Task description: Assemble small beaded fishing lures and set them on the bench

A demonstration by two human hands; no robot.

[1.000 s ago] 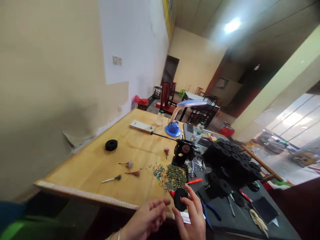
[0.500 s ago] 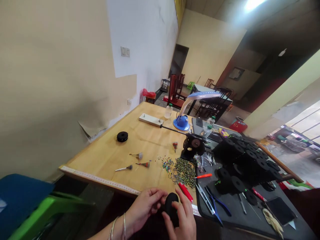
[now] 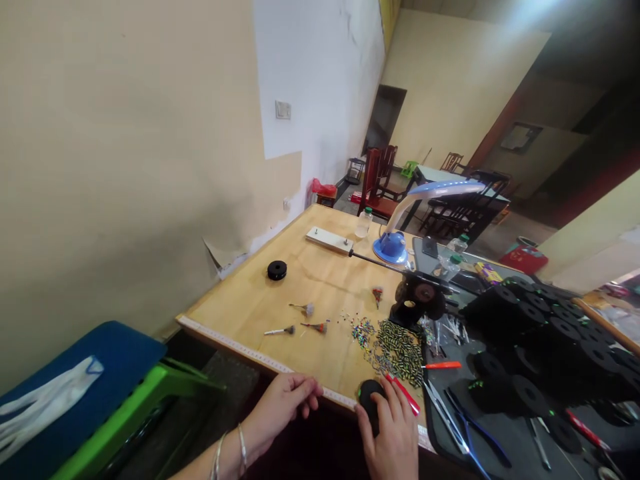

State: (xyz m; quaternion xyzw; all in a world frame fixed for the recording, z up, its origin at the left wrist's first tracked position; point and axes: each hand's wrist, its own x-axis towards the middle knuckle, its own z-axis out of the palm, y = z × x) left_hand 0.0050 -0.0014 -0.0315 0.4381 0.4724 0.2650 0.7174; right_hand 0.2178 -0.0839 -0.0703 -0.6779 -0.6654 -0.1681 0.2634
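My right hand [image 3: 393,423] grips a black foam spool [image 3: 369,395] at the table's front edge, thumb on the near side and fingers over the far side. To its left, apart from the spool, my left hand [image 3: 290,400] is closed in a pinch; whatever it may hold is too fine to make out. A red-handled tool [image 3: 403,395] lies right beside my right fingers. Beyond it is a pile of small dark-and-yellow striped pieces [image 3: 399,347], with tiny coloured beads [image 3: 362,332] at its left. Another black spool [image 3: 277,270] lies farther back on the left.
Several small feather-like tufts [image 3: 315,327] lie on the wooden table [image 3: 240,300]. A black winding device [image 3: 419,297] and a blue lamp [image 3: 391,247] stand behind. On the dark mat are scissors [image 3: 447,417], blue-handled pliers [image 3: 477,427] and stacked black spools [image 3: 530,333]. A green stool [image 3: 150,407] stands left.
My hands have drawn apart: the left has moved away from the spool, and the right holds it alone, now lower at the table edge. The view has swung left.
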